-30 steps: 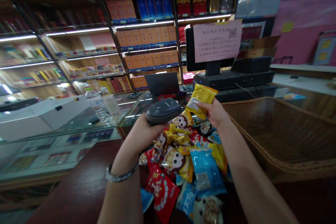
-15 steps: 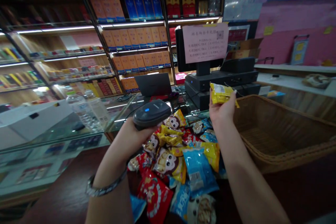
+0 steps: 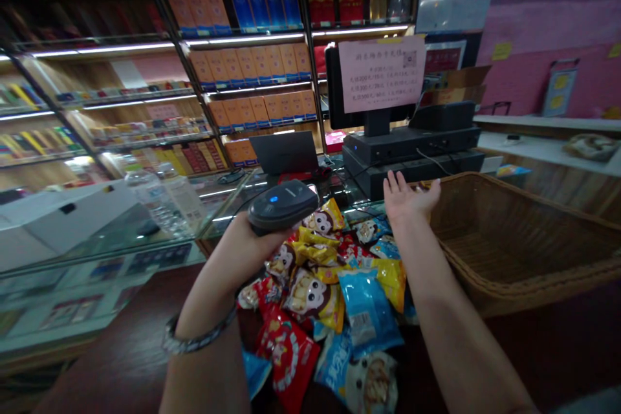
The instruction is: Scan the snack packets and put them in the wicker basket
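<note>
My left hand is wrapped round a black barcode scanner with a lit blue light on top. Its head points right, above a heap of snack packets. My right hand is raised palm up beside the basket's left rim, fingers spread; no packet shows in it. A small part of something brownish shows behind its palm, too little to name. In the heap lie yellow monkey-face packets, a blue packet with a barcode, and a red packet.
A brown wicker basket stands at the right. Behind the heap are a laptop and a monitor with a pink notice. Plastic bottles and a white box occupy the glass counter at left. Stocked shelves line the back.
The yellow packet has left my right hand, whose fingers have spread apart. My left hand keeps the scanner in nearly the same place. The view has shifted slightly.
</note>
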Tool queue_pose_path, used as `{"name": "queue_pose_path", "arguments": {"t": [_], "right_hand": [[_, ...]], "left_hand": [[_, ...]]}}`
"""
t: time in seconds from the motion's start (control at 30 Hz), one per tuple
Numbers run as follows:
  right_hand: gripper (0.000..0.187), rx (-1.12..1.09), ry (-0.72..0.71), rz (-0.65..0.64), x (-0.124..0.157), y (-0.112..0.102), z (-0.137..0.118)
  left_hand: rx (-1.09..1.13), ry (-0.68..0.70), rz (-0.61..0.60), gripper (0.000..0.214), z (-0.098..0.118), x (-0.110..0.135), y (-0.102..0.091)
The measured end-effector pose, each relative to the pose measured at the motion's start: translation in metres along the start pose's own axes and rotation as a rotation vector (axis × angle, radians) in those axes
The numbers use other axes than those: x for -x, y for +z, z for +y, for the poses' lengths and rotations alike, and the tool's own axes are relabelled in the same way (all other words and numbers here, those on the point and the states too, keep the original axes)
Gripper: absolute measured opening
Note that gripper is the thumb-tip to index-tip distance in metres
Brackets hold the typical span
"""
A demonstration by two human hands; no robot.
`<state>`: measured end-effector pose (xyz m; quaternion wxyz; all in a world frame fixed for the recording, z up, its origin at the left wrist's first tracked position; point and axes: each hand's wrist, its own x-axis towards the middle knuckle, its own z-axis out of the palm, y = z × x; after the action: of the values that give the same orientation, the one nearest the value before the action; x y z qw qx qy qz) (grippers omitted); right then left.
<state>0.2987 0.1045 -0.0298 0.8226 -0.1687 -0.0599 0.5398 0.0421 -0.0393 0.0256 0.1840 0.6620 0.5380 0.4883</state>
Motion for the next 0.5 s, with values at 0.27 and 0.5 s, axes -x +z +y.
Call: {"name": "queue_pose_path", "arguments": {"t": [0.27, 0.5], "right_hand": [[0.03, 0.636, -0.017, -0.407, 0.015, 0.009, 0.016], [0.067, 1.931, 0.134, -1.42, 0.054, -0.002, 0.044]], "left_hand": [[-0.082, -0.022, -0.053, 0.018, -0.004, 0.0, -0.001], [-0.104, -0.016, -0.05, 0.015, -0.005, -0.002, -0.002]]}}
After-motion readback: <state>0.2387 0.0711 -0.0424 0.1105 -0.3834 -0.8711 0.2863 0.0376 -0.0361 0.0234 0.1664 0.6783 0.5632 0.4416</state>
